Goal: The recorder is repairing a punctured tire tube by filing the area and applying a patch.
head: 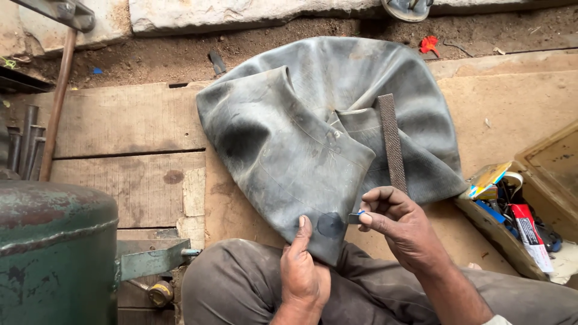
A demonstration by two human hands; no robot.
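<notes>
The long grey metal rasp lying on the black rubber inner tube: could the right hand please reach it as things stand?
Probably yes: the long grey metal rasp lies uncovered on the black rubber inner tube just beyond the right hand, though its fingers pinch something small.

The green tank (54, 253) is cut by the left and bottom edges, so its full shape is not visible. The wooden box (542, 180) of small things goes out at the right edge. A sandal (408, 7) at the top shows only partly. The right hand (397, 225) pinches something tiny with a blue bit (360, 213), too small to tell. The lower end of the file (391, 141) is hidden behind these fingers.
</notes>
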